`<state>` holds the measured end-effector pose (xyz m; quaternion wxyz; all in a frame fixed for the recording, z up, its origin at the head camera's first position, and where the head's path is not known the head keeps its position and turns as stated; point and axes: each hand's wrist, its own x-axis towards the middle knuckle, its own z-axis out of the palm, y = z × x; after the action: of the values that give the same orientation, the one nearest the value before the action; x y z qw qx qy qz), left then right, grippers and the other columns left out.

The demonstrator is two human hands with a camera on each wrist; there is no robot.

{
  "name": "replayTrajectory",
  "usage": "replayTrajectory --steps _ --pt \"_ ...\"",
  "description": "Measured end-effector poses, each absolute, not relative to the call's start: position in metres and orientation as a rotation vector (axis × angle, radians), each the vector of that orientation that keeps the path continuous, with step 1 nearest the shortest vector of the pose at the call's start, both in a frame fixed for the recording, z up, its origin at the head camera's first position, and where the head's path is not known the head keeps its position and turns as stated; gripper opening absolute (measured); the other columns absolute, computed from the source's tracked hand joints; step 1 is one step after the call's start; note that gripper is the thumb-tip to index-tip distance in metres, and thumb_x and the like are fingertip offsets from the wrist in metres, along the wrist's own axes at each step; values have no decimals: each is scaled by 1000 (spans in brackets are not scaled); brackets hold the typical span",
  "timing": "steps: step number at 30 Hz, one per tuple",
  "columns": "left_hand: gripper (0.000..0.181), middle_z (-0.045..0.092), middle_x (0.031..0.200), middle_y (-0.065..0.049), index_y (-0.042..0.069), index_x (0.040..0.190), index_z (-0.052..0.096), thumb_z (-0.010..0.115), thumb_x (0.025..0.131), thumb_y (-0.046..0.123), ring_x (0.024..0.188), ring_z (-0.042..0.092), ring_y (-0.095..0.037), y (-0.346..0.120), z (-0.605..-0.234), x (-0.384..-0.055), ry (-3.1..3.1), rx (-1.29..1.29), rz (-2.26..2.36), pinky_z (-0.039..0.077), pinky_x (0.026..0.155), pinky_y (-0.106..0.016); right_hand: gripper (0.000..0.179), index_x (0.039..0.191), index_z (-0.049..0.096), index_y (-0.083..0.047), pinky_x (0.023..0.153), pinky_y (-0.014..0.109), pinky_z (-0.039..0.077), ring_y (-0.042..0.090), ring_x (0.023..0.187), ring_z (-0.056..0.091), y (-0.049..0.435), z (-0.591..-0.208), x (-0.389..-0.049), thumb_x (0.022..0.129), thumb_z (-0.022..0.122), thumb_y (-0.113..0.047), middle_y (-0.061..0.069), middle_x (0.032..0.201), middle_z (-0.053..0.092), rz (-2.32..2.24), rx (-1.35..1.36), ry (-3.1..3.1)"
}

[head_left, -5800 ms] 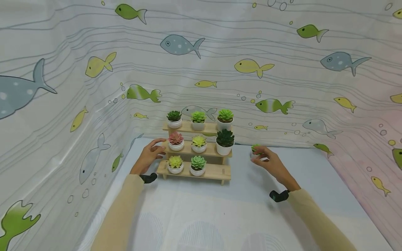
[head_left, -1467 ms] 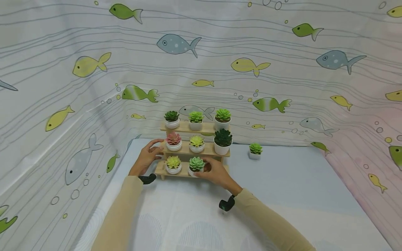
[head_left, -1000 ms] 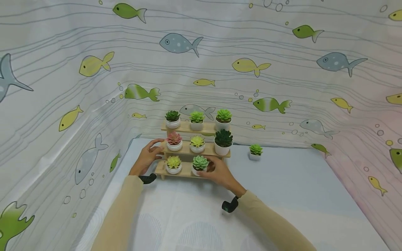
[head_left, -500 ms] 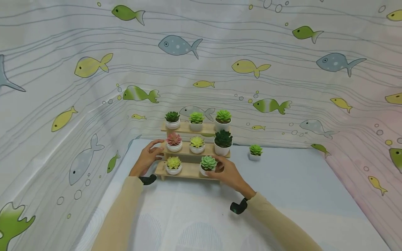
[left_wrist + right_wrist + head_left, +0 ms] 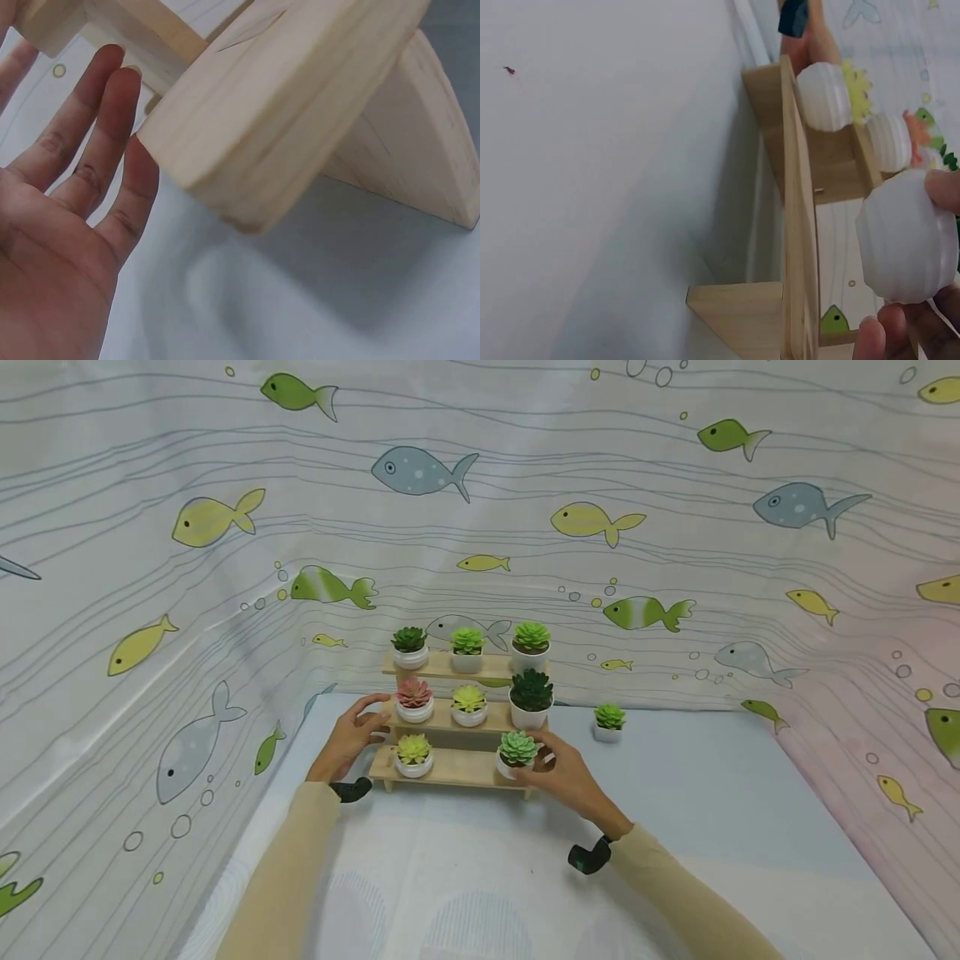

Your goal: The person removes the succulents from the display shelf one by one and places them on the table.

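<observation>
My right hand [image 5: 568, 777] pinches the white ribbed pot [image 5: 900, 240] of a pale green succulent [image 5: 517, 747] at the right end of the bottom tier; whether the pot touches the board I cannot tell. A three-tier wooden stand [image 5: 457, 766] carries the plants. At its left end my left hand [image 5: 347, 739] has its fingertips at the middle tier, and the left wrist view shows fairly straight fingers [image 5: 116, 112] beside the wood. A yellow succulent [image 5: 414, 750] sits at the bottom tier's left. The middle tier holds pink [image 5: 414, 693], yellow [image 5: 468, 700] and dark green [image 5: 531, 692] succulents.
On the top tier stand three green succulents [image 5: 467, 642]. Another small green succulent [image 5: 609, 718] in a square white pot stands on the pale tabletop [image 5: 712, 793], right of the stand. Fish-patterned cloth [image 5: 600, 443] rises behind and at both sides.
My right hand went from the small plant on the table to the pale green succulent, then moved it rightward along the bottom tier. My left hand has stayed at the stand's left end.
</observation>
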<state>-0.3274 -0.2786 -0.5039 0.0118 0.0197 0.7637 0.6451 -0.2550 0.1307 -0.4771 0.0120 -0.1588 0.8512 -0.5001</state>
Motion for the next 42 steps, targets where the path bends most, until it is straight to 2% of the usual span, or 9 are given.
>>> replayTrajectory --steps 9,18,28,37,42 --pt "53 67 123 -14 28 147 53 70 99 44 111 63 -31 -279 -505 -328 2377 64 1995 52 96 -49 72 144 58 -17 82 38 52 22 96 60 152 -479 -255 83 87 -40 4 113 62 -1553 -436 2707" --pt "53 64 129 -16 29 147 52 68 99 45 112 62 -30 -279 -504 -329 2386 58 1997 52 95 -49 74 147 54 -14 80 36 52 24 94 60 176 -477 -256 85 86 -40 9 109 62 -1556 -336 2727" --pt "49 65 122 -14 29 145 53 68 100 41 111 62 -30 -280 -505 -330 2368 60 2017 53 94 -47 83 152 48 -12 81 39 52 29 98 60 200 -472 -257 86 83 -47 14 118 59 -1521 -241 2752" --pt "51 66 122 -14 28 146 53 69 99 42 110 63 -29 -280 -504 -332 2371 92 2016 54 93 -46 79 151 49 -13 81 37 52 30 98 60 223 -475 -259 87 84 -44 15 122 59 -1547 -186 2783" --pt "54 65 124 -16 28 146 53 70 98 45 111 63 -30 -281 -505 -331 2364 99 2015 53 93 -47 81 151 48 -12 81 38 52 30 99 60 235 -480 -260 87 82 -49 15 123 59 -1519 -166 2811"
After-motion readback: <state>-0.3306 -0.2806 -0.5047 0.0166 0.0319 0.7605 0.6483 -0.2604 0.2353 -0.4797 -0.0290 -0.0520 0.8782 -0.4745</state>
